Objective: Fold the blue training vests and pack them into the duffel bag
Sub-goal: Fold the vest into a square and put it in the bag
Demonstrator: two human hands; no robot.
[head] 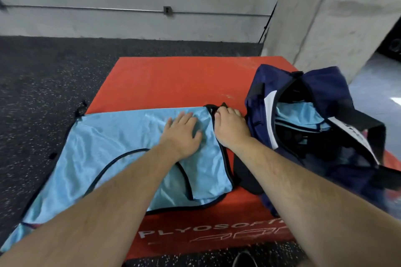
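One spread vest [112, 147], one packed vest [297, 112], one duffel bag [321, 93], one red box [173, 80]

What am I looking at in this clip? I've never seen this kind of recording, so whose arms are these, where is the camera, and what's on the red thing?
No machine here: a person wears one wide-angle camera on the head, looking down at their own bare arms. The red thing is a padded box on a speckled gym floor. A light blue vest lies spread across it, part hanging off the left edge. The left hand presses flat on the vest. The right hand pinches the vest's dark-trimmed far corner with its fingers. Beside it stands an open navy duffel bag, with light blue fabric already inside.
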